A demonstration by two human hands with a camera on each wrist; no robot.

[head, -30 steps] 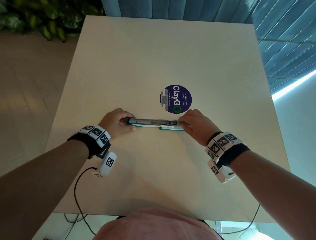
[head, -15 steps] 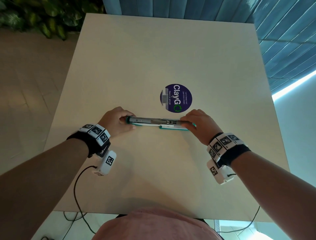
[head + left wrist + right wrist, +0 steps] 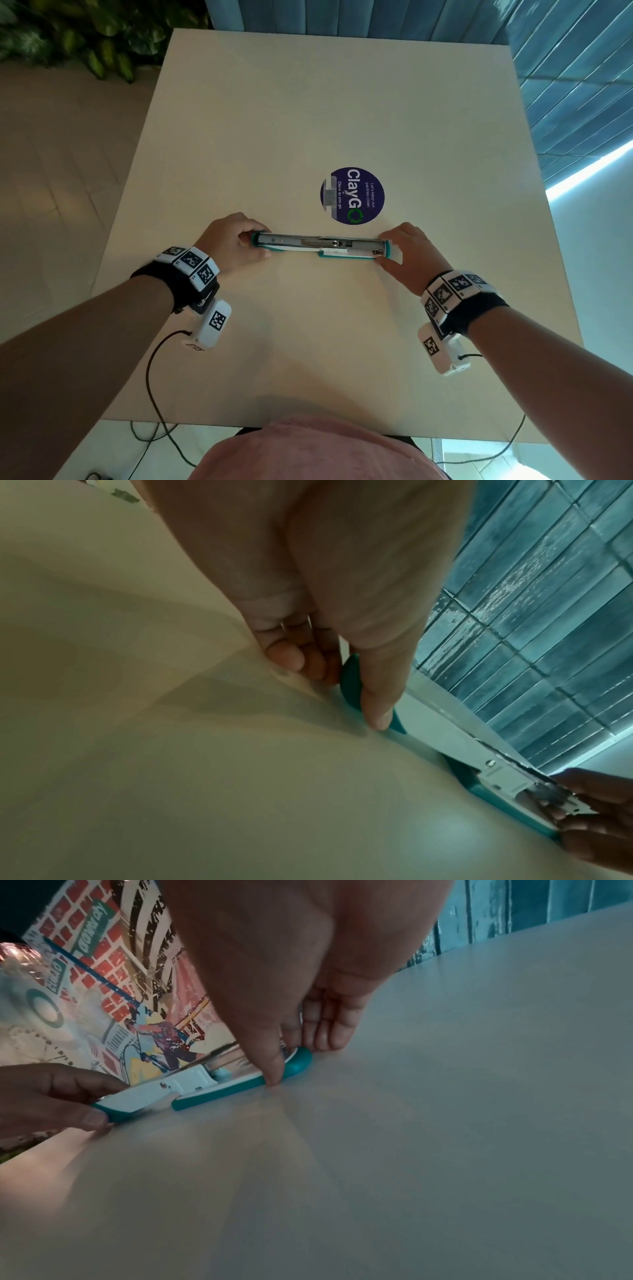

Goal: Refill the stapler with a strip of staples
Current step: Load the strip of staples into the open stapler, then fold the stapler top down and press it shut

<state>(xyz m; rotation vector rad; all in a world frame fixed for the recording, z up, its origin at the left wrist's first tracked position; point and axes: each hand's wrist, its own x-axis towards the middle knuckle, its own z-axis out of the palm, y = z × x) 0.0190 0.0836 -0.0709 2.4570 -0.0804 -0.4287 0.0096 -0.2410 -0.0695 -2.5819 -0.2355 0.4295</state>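
A teal-and-white stapler (image 3: 322, 245) lies unfolded flat on the beige table (image 3: 308, 120), its metal staple channel facing up. My left hand (image 3: 259, 244) grips its left end, thumb on the near side and curled fingers on the far side; the left wrist view shows that hand (image 3: 346, 685) on the teal end of the stapler (image 3: 441, 718). My right hand (image 3: 384, 247) pinches the right end between thumb and fingers. In the right wrist view the right hand (image 3: 294, 1056) pinches the rounded teal tip of the stapler (image 3: 219, 1088).
A round dark-blue sticker (image 3: 352, 195) is stuck to the table just behind the stapler. Camera cables (image 3: 154, 377) hang off the near table edge. Plants (image 3: 85, 41) stand at the far left and a blue tiled wall (image 3: 565, 85) runs along the right.
My right hand has slid to the right along the stapler, from near its middle to its right end, uncovering more of the metal channel. The left hand has kept its hold.
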